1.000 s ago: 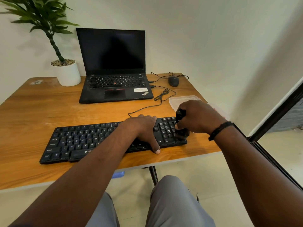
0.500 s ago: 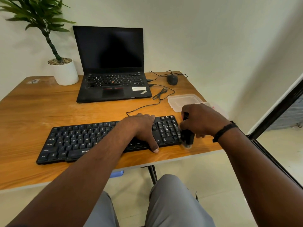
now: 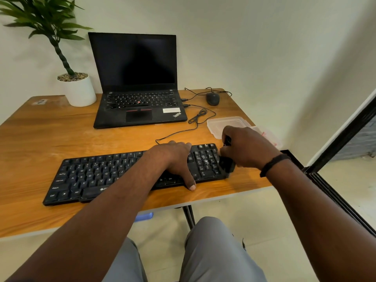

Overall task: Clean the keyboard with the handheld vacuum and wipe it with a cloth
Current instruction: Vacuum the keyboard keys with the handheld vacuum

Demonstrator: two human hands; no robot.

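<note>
black keyboard (image 3: 114,176) on wooden surface (image 3: 50,135), left hand (image 3: 175,159) resting flat across its keys, right hand (image 3: 247,148) gripping small black handheld vacuum (image 3: 226,164) at keyboard's right end, open laptop (image 3: 136,82) behind

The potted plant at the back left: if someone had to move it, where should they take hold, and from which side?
Probably round the white pot itself, not the thin stem. The pot stands upright with smooth round walls. Come from the front left, fingers wrapped round its sides, since the laptop stands close on its right.
</note>
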